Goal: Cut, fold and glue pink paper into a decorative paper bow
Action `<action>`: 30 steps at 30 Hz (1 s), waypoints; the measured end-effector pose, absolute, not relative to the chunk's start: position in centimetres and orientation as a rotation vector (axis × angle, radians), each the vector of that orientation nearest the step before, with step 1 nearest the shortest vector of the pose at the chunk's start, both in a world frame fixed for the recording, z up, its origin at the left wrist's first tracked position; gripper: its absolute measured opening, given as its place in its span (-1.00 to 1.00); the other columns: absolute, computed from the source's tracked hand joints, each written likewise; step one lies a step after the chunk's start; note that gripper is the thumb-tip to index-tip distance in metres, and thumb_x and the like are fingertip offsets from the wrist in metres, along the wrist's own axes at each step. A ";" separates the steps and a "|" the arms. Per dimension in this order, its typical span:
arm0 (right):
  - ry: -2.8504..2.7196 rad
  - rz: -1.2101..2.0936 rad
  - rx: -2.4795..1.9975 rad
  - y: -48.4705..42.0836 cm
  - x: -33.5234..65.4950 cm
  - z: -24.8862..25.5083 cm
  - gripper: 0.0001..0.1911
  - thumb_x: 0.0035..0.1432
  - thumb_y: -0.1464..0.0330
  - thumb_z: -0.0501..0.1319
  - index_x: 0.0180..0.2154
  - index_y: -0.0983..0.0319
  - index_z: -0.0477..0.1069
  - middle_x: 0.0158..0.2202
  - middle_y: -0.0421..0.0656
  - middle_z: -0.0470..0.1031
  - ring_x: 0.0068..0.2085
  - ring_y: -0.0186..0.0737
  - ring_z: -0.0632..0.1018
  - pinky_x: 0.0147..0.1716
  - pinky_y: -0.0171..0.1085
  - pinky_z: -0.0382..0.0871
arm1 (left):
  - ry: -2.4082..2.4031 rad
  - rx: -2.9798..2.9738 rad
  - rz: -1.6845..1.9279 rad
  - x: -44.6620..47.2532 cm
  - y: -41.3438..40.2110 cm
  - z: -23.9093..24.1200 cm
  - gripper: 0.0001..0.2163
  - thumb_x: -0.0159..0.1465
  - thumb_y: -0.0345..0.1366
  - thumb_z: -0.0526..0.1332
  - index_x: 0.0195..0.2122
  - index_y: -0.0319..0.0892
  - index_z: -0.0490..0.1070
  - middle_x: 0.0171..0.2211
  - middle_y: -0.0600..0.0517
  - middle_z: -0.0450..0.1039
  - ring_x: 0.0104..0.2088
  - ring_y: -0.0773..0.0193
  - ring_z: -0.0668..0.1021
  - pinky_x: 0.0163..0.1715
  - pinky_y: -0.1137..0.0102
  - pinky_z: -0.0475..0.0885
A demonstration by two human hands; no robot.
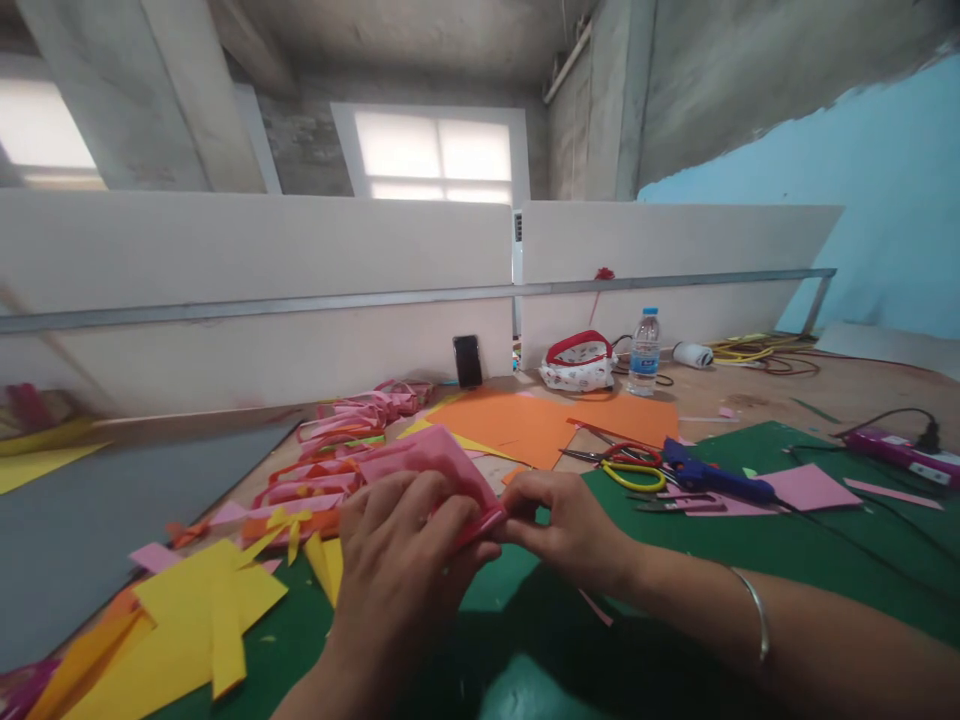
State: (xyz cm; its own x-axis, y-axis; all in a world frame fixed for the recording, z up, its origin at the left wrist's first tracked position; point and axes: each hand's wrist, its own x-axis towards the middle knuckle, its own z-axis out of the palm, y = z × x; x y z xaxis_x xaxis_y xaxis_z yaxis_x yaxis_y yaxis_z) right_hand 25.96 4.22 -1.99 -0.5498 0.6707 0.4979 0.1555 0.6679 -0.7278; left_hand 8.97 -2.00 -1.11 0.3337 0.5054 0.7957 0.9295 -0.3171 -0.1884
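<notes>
A folded piece of pink paper (427,460) is held up above the green cutting mat (517,650). My left hand (412,540) wraps round its lower part, with the thumb and fingers closed on it. At the paper's right corner, my right hand (555,520) pinches the edge between thumb and forefinger. The inner side of the paper is hidden by my left fingers. Just beyond and left of my hands lie pink paper strips and folded pieces (307,485). Yellow paper sheets and strips (191,620) lie to the left on the mat.
Scissors with red and yellow handles (634,468) and a blue glue gun (716,475) lie on the right. Orange paper (502,425) is behind my hands. Further back stand a phone (467,361), a pouch (577,365) and a water bottle (644,355). A purple power strip (904,455) is far right.
</notes>
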 end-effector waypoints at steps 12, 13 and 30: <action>-2.040 0.810 -0.628 3.8 25.8 -3.1 -0.91 0.08 0.43 0.18 -0.40 0.25 0.48 -0.48 -0.22 0.44 -0.43 -0.34 0.41 -0.44 -0.39 0.25 | -1.306 -1.881 -0.865 9.5 -2.0 -1.1 -0.80 0.17 -0.15 0.19 -0.54 -0.09 0.44 -0.33 -0.05 0.45 -0.23 0.01 0.37 -0.25 0.13 0.15; -2.021 0.819 -0.640 3.8 25.7 -3.1 -0.91 0.07 0.42 0.19 -0.39 0.25 0.48 -0.47 -0.22 0.45 -0.43 -0.33 0.42 -0.44 -0.38 0.26 | -1.318 -1.855 -0.855 9.6 -2.1 -1.1 -0.79 0.17 -0.15 0.19 -0.54 -0.09 0.44 -0.32 -0.06 0.46 -0.22 -0.01 0.37 -0.24 0.12 0.15; -1.627 1.433 -0.643 4.0 24.8 -3.0 -0.84 0.03 0.33 0.23 -0.40 0.33 0.39 -0.41 -0.13 0.49 -0.34 -0.18 0.55 -0.25 -0.13 0.45 | -1.376 -1.867 -0.997 9.7 -1.0 -1.9 -0.86 0.13 -0.18 0.23 -0.54 -0.02 0.48 -0.43 0.01 0.39 -0.36 0.14 0.35 -0.37 0.28 0.17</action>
State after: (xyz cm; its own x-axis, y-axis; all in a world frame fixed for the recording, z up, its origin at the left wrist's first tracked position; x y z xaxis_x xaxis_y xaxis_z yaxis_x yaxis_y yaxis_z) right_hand 24.85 3.96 -3.03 -0.5046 0.8233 0.2597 -0.1540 0.2101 -0.9655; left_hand 9.70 -0.99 -1.89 0.1773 0.5035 0.8456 0.9604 -0.2761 -0.0370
